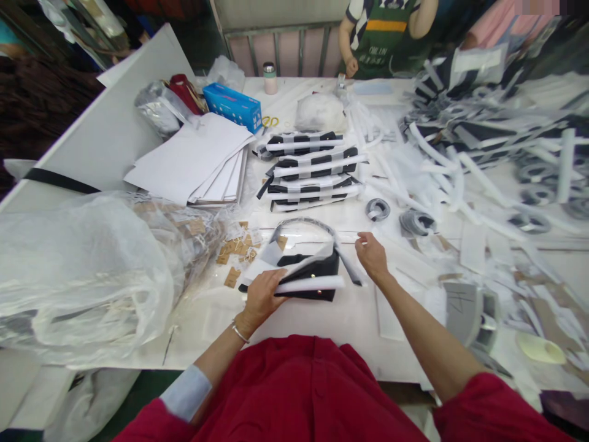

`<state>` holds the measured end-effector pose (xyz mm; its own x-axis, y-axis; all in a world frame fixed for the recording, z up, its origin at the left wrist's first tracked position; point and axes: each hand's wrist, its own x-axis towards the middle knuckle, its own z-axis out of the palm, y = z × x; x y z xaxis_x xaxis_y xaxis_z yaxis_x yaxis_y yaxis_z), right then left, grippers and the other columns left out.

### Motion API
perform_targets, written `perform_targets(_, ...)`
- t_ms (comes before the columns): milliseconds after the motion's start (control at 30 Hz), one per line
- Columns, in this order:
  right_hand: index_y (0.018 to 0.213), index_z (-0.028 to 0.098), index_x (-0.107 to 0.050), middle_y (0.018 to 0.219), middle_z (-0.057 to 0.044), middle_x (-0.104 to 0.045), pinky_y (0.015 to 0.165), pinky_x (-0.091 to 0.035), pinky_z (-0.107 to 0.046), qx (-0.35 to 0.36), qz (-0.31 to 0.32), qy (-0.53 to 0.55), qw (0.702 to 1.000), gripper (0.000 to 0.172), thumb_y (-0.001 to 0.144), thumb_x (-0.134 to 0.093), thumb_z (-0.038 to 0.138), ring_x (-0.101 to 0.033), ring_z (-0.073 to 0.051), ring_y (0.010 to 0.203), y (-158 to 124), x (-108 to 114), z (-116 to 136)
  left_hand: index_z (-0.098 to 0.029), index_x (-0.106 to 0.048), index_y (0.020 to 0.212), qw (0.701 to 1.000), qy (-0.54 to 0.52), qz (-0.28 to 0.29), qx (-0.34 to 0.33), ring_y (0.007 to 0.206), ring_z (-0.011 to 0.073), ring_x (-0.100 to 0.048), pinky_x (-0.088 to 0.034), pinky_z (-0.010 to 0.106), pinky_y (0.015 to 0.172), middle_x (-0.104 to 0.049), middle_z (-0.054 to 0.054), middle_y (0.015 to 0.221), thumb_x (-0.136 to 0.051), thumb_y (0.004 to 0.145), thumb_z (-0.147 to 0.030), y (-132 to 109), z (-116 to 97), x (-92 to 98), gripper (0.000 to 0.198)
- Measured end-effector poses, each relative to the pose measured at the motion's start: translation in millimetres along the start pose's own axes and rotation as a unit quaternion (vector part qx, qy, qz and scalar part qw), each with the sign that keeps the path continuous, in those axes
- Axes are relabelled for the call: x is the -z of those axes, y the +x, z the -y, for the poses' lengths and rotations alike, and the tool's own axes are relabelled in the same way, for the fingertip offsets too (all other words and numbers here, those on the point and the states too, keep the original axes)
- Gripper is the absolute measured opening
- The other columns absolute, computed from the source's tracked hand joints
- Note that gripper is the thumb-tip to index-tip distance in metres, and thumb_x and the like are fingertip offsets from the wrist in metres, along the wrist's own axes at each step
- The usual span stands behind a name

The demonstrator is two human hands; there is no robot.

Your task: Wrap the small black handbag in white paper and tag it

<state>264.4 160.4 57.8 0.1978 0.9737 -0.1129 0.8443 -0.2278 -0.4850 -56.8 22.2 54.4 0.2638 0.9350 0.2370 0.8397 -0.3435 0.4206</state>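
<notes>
At the centre of the frame, one black bag [324, 268] lies tilted on the white table [356, 331], with one white strip [315, 283] along its near side and one curved strap [350, 267] arching behind it. One left hand [264, 301] is closed on the bag's left end; one right hand [372, 255], just beside the strap's right end, has its fingers drawn in narrow, though I cannot tell whether they pinch anything. Above lie three, possibly four, wrapped black bundles [315, 164], overlapping too much to count surely, and two grey rolls [377, 210] sit to their lower right. Brown tags [232, 277], several, are scattered left of the bag. Farther out come one large plastic sack [101, 258] at left, one stack of white sheets [193, 153], one blue box [232, 107] and one flask [270, 80]. Wrapped strips crowd the table's right side; at the top stand a metal railing [280, 29] and two people, one in a green apron [381, 43].
</notes>
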Motion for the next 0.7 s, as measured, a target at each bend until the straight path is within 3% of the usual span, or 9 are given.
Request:
perform_targets(133, 0.098, 0.02, -0.066, 0.098, -0.008, -0.072, 0.087, -0.049, -0.036, 0.053, 0.049, 0.075, 0.995, 0.029, 0.083, -0.045, 0.032, -0.065, -0.021, 0.087, -38, -8, -8, -0.023, -0.051, 0.131, 0.992, -0.005, 0.068, -0.108, 0.112, 0.0267, -0.063, -0.052, 0.042, 0.094, -0.066, 0.011, 0.122, -0.068, 0.081, -0.022, -9, -10, -16.2, 0.053)
perform_targets(333, 0.094, 0.02, -0.067, 0.097, -0.009, -0.072, 0.086, -0.051, -0.038, 0.103, 0.049, 0.12, 0.986, 0.028, 0.083, -0.048, 0.038, -0.064, -0.021, 0.082, -69, -9, -2, -0.024, -0.049, 0.134, 0.987, -0.003, 0.084, -0.135, 0.117, 0.0247, -0.059, -0.049, 0.042, 0.098, -0.065, 0.009, 0.125, -0.065, 0.08, -0.015, -8, -16, -32.1, 0.057)
perform_targets(467, 0.094, 0.021, -0.067, 0.094, -0.008, -0.073, 0.086, -0.052, -0.038, 0.019, 0.005, 0.21, 0.977, 0.031, 0.08, -0.053, 0.044, -0.066, -0.021, 0.083, -60, 4, 8, -0.023, -0.05, 0.133, 0.995, -0.018, 0.05, -0.088, 0.114, 0.0255, -0.06, -0.05, 0.041, 0.096, -0.065, 0.01, 0.125, -0.068, 0.079, -0.019, 9, -19, -27.7, 0.057)
perform_targets(567, 0.101, 0.017, -0.065, 0.091, -0.009, -0.073, 0.079, -0.054, -0.038, -0.064, -0.062, 0.303, 0.949, 0.04, 0.078, -0.057, 0.048, -0.067, -0.021, 0.081, -48, 12, 0, -0.023, -0.051, 0.132, 0.999, -0.033, 0.023, -0.016, 0.11, 0.0269, -0.062, -0.051, 0.041, 0.092, -0.066, 0.011, 0.12, -0.073, 0.079, -0.026, 25, -23, -23.6, 0.058)
perform_targets(633, 0.105, 0.015, -0.064, 0.093, -0.011, -0.073, 0.076, -0.054, -0.038, -0.076, -0.102, 0.3, 0.945, 0.044, 0.078, -0.056, 0.049, -0.068, -0.022, 0.081, -46, 13, -13, -0.023, -0.052, 0.13, 0.999, -0.035, 0.01, 0.025, 0.107, 0.0272, -0.062, -0.052, 0.041, 0.09, -0.066, 0.011, 0.118, -0.073, 0.079, -0.03, 36, -28, -21.6, 0.056)
perform_targets(700, 0.101, 0.015, -0.066, 0.089, -0.011, -0.073, 0.075, -0.054, -0.039, -0.08, -0.08, 0.231, 0.966, 0.041, 0.078, -0.055, 0.047, -0.068, -0.024, 0.081, -51, 7, -24, -0.023, -0.052, 0.129, 0.998, -0.028, 0.008, 0.047, 0.105, 0.0269, -0.062, -0.052, 0.041, 0.088, -0.065, 0.01, 0.117, -0.072, 0.081, -0.034, 45, -32, -20.4, 0.052)
